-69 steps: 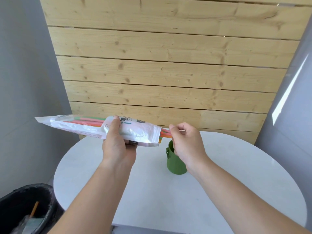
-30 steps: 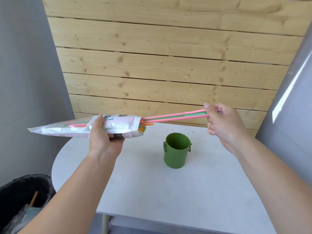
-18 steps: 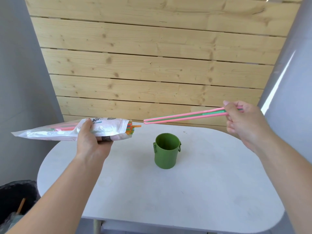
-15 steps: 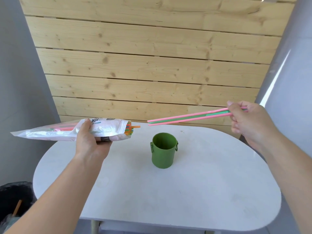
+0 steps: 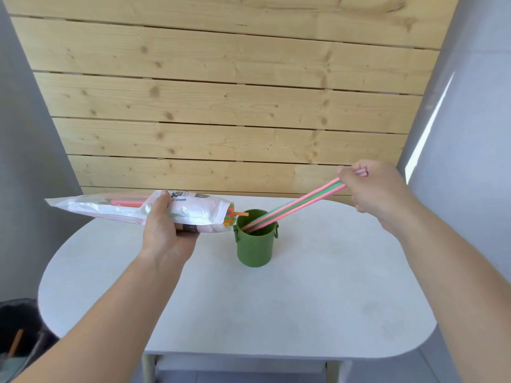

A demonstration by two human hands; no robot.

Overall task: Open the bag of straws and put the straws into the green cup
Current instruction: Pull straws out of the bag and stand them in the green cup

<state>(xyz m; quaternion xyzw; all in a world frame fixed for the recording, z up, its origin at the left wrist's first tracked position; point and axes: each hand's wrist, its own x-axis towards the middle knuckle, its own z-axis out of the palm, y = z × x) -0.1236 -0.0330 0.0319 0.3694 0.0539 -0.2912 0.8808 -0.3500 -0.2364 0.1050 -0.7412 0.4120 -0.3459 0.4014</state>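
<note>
Since half a second ago the right hand (image 5: 378, 189) has dropped and tipped its small bundle of thin pink and green plastic straws (image 5: 298, 206) from almost level to a steep slant, so their low ends now sit inside the mouth of the green cylindrical cup (image 5: 255, 247). The cup has not shifted on the table. Thumb and curled fingers of the right hand pinch the bundle at its upper end, up and to the right of the cup. The tips are hidden by the rim, so whether they reach the cup's bottom is hard to say; they seem to lean on its near left inner wall.

Left of the cup, the left hand (image 5: 166, 233) grips the long white printed plastic bag (image 5: 110, 207) from beneath, thumb over the top and fingers wrapped under it. It is held nearly level in the air, open mouth pointing right, just beside the cup's rim. Coloured straw ends (image 5: 229, 218) show at that mouth, and one orange straw (image 5: 241, 214) pokes out toward the cup.

The cup stands upright near the middle of the white rounded table (image 5: 304, 299), toward its far side. Behind it is a pale wooden plank wall (image 5: 235, 106). A black bin (image 5: 19, 327) sits at the near left, below the table edge.
</note>
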